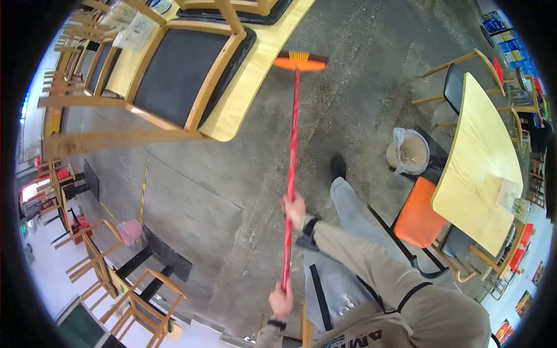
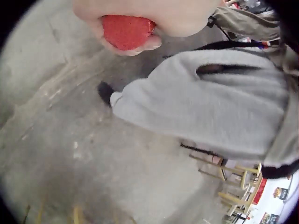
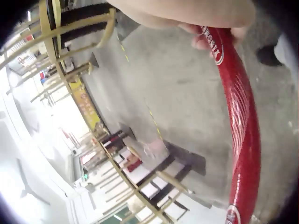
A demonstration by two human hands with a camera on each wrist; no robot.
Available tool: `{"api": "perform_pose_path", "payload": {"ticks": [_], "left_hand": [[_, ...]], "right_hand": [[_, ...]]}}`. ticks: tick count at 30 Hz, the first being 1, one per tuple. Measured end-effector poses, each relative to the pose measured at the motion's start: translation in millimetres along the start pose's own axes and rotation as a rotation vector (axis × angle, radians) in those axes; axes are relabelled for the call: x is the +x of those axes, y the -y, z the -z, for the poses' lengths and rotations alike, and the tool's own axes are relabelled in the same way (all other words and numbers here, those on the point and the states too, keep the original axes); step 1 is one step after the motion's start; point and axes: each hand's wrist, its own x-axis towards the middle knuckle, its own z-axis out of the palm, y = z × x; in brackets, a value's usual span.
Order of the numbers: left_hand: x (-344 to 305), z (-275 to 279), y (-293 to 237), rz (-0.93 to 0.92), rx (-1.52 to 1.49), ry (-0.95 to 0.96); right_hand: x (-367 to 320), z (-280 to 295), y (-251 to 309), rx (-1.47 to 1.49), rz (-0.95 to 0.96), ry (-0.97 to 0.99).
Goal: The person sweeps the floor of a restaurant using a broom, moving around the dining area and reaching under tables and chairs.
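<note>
A broom with a long red handle (image 1: 293, 133) reaches away from the body. Its orange head (image 1: 301, 62), with a tuft of yellow bristles, is at the floor beside the long table. Midway along the handle, my right hand (image 1: 295, 211) grips it. Lower down, the left hand (image 1: 280, 301) holds the handle near its end. The handle's red round end (image 2: 128, 31) pokes out of the left fist in the left wrist view. White lettering shows on the red handle (image 3: 240, 116) beside the right hand (image 3: 187, 11) in the right wrist view.
A wooden table (image 1: 241, 107) at upper left carries upturned chairs (image 1: 180, 75) with black seats. On the right stand another table (image 1: 478, 168), an orange stool (image 1: 420, 211) and a lined bin (image 1: 413, 152). A pink bucket (image 1: 130, 232) sits at lower left near stacked chairs.
</note>
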Motion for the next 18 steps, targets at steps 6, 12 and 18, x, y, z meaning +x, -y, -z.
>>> {"api": "perform_pose_path", "payload": {"ticks": [6,12,18], "left_hand": [[186,-34,-235,-0.137,-0.2,-0.078],[314,-20,-416,-0.22,-0.175,0.317],[281,-56,-380,-0.623,0.079,0.163]], "right_hand": [[164,41,188,-0.277,0.289,0.01],[161,123,273,0.061,0.0,0.309],[166,151,252,0.072,-0.051,0.189]]}}
